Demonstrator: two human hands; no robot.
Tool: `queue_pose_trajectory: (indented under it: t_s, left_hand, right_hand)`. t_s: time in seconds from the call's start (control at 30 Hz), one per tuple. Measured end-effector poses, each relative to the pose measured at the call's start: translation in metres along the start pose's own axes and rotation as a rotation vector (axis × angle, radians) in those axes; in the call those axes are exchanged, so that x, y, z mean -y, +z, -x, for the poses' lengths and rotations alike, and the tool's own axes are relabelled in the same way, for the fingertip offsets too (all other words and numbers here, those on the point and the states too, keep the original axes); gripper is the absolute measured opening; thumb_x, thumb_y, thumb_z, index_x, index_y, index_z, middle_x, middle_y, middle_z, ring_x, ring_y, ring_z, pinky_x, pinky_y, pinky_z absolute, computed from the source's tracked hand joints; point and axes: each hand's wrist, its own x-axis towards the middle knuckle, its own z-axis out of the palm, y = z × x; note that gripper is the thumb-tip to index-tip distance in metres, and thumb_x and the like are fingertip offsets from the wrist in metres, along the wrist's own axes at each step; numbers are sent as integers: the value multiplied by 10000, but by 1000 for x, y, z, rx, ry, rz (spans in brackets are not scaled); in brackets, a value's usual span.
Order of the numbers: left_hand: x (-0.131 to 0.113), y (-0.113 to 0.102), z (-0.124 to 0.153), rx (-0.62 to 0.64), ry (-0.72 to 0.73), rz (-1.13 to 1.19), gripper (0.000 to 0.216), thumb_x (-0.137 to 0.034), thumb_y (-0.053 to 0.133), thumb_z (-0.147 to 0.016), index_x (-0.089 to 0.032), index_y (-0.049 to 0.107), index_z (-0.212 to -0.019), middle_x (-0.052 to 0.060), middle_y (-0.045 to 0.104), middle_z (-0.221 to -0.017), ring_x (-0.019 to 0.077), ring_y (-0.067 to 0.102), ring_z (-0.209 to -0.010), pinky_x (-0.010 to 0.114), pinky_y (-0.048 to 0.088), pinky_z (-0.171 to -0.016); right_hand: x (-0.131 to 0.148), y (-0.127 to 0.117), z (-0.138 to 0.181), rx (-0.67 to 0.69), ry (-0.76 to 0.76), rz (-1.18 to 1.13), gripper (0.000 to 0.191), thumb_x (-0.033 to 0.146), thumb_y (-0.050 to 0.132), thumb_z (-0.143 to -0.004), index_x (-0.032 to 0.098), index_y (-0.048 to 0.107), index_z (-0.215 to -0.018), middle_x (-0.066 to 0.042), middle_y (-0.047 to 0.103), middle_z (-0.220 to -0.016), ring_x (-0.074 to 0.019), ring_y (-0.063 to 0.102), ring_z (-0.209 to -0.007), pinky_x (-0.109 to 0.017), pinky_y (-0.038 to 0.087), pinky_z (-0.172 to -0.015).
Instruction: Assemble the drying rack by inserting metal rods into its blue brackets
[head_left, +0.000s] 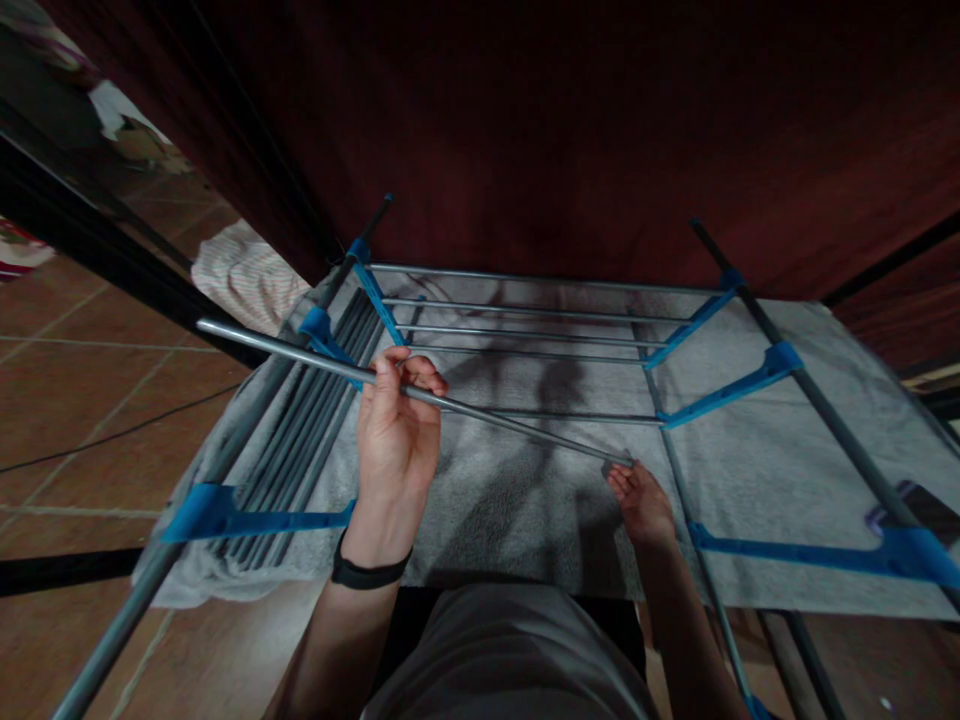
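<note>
A thin grey metal tube (510,424) slants across in front of me, its left end raised higher in view than its right. My left hand (397,420), with a black wristband, has thumb and fingers closed around the tube left of its middle. At the tube's right end, my right hand (643,500) pinches the tip. Behind the tube stands a rack frame with grey side poles (247,420) and blue plastic brackets (720,395). Several crossbars (525,310) join the brackets at the far side. The nearer bracket pair has no bar between them.
Several loose grey tubes (300,450) lie side by side at the left on a grey towel-like cover (495,530). A dark red curtain (540,140) hangs behind. Black metal bars (112,240) and tiled floor (82,400) are at the left.
</note>
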Motion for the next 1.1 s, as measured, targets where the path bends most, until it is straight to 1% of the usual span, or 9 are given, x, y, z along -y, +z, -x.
queue_pose_trajectory:
  t_s: [0.23,0.33,0.53,0.67,0.8,0.87,0.93,1.03,1.1]
  left_hand:
    - [4,5,5,3,-26,-38,294,-496,809,-927,-222,701,-918,-8,684,-781,109,614,-673,245,520,-702]
    - [6,6,6,12,-39,-50,296,-496,813,-923,-221,702,-922,-5,684,-790,109,609,-675,244,520,-700]
    - [13,7,10,33,-66,-48,292,-471,837,-906,-215,699,-923,-7,679,-795,108,614,-688,239,520,-699]
    - [18,7,13,40,-85,-61,292,-465,856,-886,-217,703,-910,-2,682,-799,112,614,-694,239,520,-695]
    - [22,8,14,39,-95,-63,284,-450,863,-879,-218,701,-898,-3,673,-799,114,610,-694,244,520,-698]
    - [22,8,14,50,-93,-52,275,-437,866,-879,-218,701,-901,-6,669,-799,111,610,-696,243,518,-699]
    - [23,8,15,54,-92,-50,261,-423,864,-882,-221,701,-906,-9,666,-796,110,610,-697,242,516,-696]
    - [24,7,15,52,-99,-61,252,-414,860,-886,-223,697,-910,-9,664,-800,108,608,-695,240,516,-692]
    - [26,6,16,54,-108,-65,258,-417,860,-885,-222,693,-908,-9,665,-802,109,608,-698,237,516,-691]
  right_hand:
    - [-7,1,8,91,69,12,323,360,885,-728,225,711,-964,-30,749,-907,-154,730,-862,-266,626,-787]
    - [-10,3,12,104,92,14,321,358,891,-716,245,722,-965,-17,755,-949,-154,727,-894,-280,633,-811]
    - [-16,4,21,147,116,28,419,403,923,-686,239,727,-1019,-32,773,-973,-182,748,-984,-310,633,-885]
    - [-18,5,27,147,140,48,412,454,922,-705,242,709,-987,-32,780,-941,-184,755,-901,-307,643,-797]
    - [-19,7,31,177,133,71,426,511,924,-714,246,697,-958,-21,781,-896,-172,744,-803,-295,635,-713]
    - [-18,7,33,188,129,72,448,534,936,-700,242,704,-948,-26,787,-901,-171,743,-789,-296,635,-709]
    - [-19,7,34,192,127,68,482,542,965,-653,239,714,-931,-35,796,-907,-175,748,-793,-300,637,-714]
    - [-21,6,35,207,113,56,518,523,1003,-581,243,730,-921,-35,802,-899,-187,753,-801,-318,639,-726]
    - [-22,5,37,220,102,48,512,495,1007,-581,244,741,-939,-33,801,-899,-192,753,-807,-335,640,-737]
